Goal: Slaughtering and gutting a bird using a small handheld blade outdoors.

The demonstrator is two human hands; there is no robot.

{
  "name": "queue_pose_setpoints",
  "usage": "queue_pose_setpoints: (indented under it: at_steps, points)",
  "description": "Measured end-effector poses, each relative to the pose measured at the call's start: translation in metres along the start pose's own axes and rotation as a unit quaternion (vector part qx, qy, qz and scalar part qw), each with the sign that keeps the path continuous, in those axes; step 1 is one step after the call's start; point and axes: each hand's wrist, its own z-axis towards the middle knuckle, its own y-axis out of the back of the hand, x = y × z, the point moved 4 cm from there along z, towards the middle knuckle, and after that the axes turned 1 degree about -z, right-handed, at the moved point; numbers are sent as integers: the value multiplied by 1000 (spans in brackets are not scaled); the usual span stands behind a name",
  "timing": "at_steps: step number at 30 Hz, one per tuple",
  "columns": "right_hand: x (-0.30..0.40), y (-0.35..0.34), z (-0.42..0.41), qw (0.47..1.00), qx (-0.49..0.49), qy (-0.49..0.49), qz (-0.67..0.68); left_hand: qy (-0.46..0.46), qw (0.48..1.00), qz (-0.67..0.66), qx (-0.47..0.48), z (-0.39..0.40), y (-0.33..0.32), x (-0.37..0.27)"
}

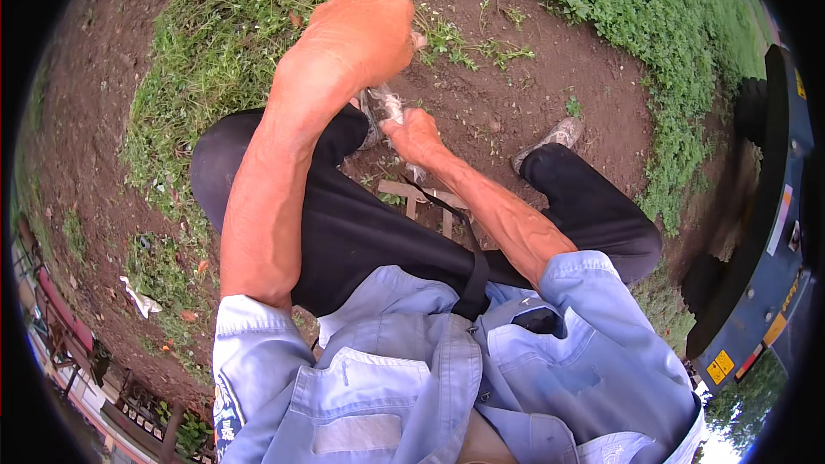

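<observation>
My left hand (364,32) is curled into a fist, raised ahead of my knees over bare soil, its back toward the view. Whether it holds anything is hidden. Nearer my body, my right hand (412,134) grips a whitish, shredded-looking strip or bundle (390,104), perhaps plastic or fibre. One end of it reaches up towards the underside of my left wrist. A ragged pale end (416,173) hangs below the right hand. A small wooden frame (398,189) lies between my legs, partly covered by a black strap (474,258) that hangs from my clothing.
My shoes (561,134) rest on the soil. Pulled or cut greenery (187,77) lies at the left, and low leafy plants (644,6) grow at the upper right. A blue machine part (767,232) stands at the right. A white scrap (140,298) lies at the lower left.
</observation>
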Motion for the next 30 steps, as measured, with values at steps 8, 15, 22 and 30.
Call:
queue_pose_setpoints:
  at_steps: [8, 15, 22, 30]
  points:
    - [-40, 52, -6, 993, -109, -8, 46, 10, 1000, -6, -10, -5, 3, 9]
    - [-154, 107, 15, 940, -269, -172, -118, -4, 1000, -10, 1, 1, -2, 1]
    - [-14, -15, 1, 990, -46, 80, -102, -21, 1000, -10, 1, 8, -1, -11]
    - [21, -20, -13, 984, -25, 170, -38, -16, 1000, -10, -13, 12, -5, -6]
